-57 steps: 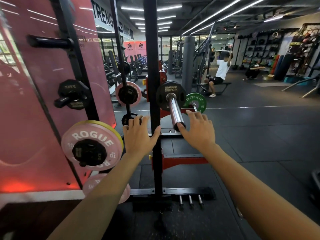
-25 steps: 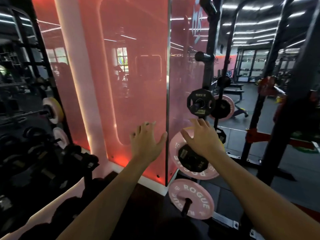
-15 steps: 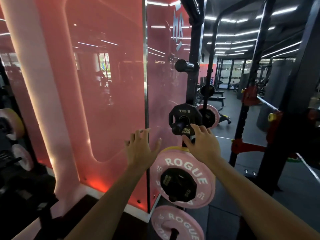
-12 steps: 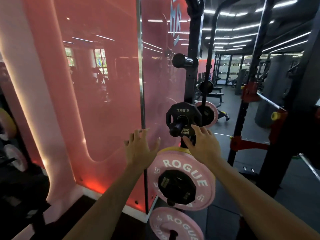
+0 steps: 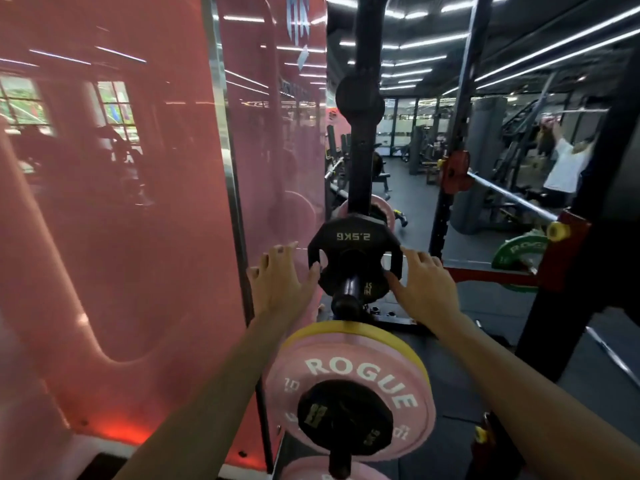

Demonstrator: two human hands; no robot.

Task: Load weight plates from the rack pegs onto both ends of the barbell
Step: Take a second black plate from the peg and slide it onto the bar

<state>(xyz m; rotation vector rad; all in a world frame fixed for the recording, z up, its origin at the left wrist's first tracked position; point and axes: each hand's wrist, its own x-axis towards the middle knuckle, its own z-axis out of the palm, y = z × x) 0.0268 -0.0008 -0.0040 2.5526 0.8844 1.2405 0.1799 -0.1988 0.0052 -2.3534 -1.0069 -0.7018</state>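
At the centre of the frame my left hand (image 5: pixel 282 278) and right hand (image 5: pixel 424 284) flank the small black 2.5 kg weight plate (image 5: pixel 355 249) on its black rack peg (image 5: pixel 346 296), fingers spread and just meeting its edges. Lower centre sits a pink Rogue bumper plate (image 5: pixel 356 375) backed by a yellow one. A glossy pink wall panel (image 5: pixel 114 220) fills the left; at right, a steel barbell (image 5: pixel 512 197) carries a green plate (image 5: pixel 517 252).
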